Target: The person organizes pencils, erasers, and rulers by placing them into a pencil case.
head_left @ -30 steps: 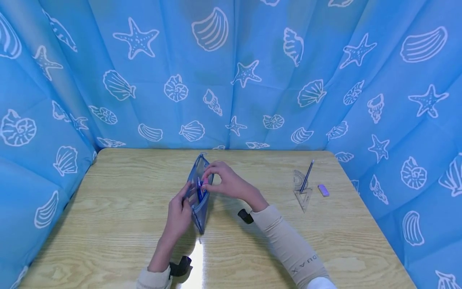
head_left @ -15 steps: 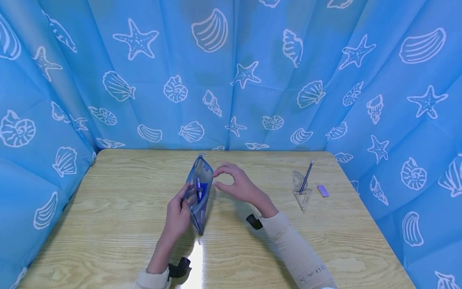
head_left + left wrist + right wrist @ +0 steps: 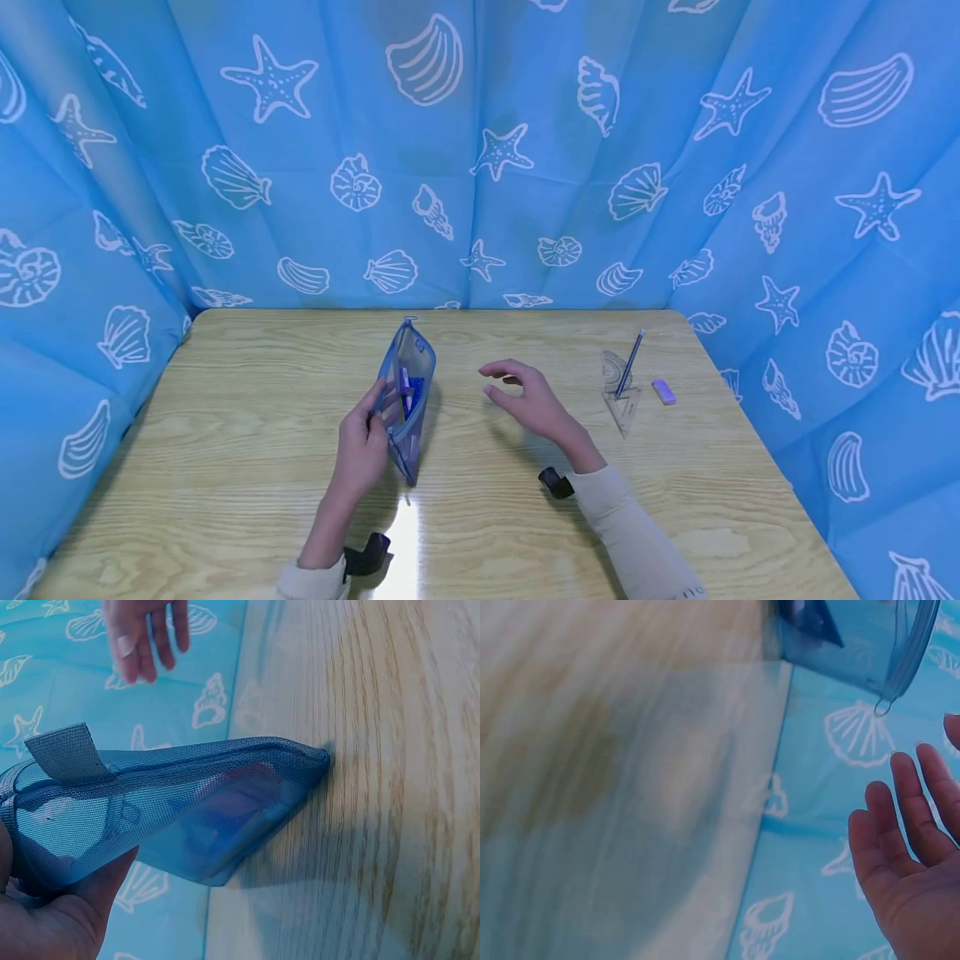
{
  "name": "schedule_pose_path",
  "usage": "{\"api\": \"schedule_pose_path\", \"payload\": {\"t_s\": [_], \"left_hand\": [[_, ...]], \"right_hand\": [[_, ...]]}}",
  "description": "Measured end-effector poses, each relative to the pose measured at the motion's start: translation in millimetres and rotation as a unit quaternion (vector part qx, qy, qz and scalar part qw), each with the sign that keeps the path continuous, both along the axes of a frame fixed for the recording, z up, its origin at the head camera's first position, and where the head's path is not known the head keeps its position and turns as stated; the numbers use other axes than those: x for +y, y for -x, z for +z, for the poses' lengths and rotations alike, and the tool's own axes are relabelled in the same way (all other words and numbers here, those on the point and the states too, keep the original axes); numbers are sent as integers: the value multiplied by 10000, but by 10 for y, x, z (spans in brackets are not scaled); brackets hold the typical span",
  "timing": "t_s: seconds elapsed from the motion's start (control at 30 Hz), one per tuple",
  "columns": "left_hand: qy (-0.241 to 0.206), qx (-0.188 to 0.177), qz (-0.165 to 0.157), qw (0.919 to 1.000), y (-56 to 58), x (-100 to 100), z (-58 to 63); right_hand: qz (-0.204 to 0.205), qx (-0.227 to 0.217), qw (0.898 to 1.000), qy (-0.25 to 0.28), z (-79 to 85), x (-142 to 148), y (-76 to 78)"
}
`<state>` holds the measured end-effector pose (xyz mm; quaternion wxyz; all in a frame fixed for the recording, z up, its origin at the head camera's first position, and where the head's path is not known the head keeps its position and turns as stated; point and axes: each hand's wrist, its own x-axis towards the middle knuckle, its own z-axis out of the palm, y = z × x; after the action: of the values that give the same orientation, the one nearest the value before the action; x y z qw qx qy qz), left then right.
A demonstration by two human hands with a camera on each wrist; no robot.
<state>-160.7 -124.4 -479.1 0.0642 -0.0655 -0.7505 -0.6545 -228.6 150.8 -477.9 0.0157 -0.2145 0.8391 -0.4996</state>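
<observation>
My left hand (image 3: 363, 446) grips the side of a blue mesh zip pencil pouch (image 3: 422, 367), which stands upright with its mouth spread wide. Inside the pouch a pen (image 3: 406, 385) and something dark blue show in the head view. Through the mesh in the left wrist view, reddish and dark shapes are blurred. My right hand (image 3: 534, 402) is in the air to the right of the pouch, its fingers relaxed and nothing between them. In the right wrist view the right hand (image 3: 911, 847) appears with fingers extended, apart from the pouch (image 3: 870, 660).
Over on the right of the wooden table (image 3: 247, 400) lie a clear protractor (image 3: 613, 367), a clear set square (image 3: 622, 410), a dark blue pencil (image 3: 632, 360) and a purple eraser (image 3: 663, 392). A blue shell-patterned curtain (image 3: 480, 167) hangs behind the table.
My right hand has come out of the pouch, letting go of a pink item there, and moved right. The left hand still holds the pouch in nearly the same spot.
</observation>
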Motion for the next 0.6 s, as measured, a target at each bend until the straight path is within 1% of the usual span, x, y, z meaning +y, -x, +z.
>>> {"api": "schedule_pose_path", "payload": {"t_s": [0.23,0.4,0.6], "left_hand": [[-10,-22,-66,10000,-21,11,14],[10,16,-41,10000,-11,16,22],[79,-37,-15,10000,-3,24,12]], "right_hand": [[-322,-122,9994,42,-109,266,-76],[-437,-295,9983,234,-117,395,-123],[-620,-494,9966,243,-146,513,-155]]}}
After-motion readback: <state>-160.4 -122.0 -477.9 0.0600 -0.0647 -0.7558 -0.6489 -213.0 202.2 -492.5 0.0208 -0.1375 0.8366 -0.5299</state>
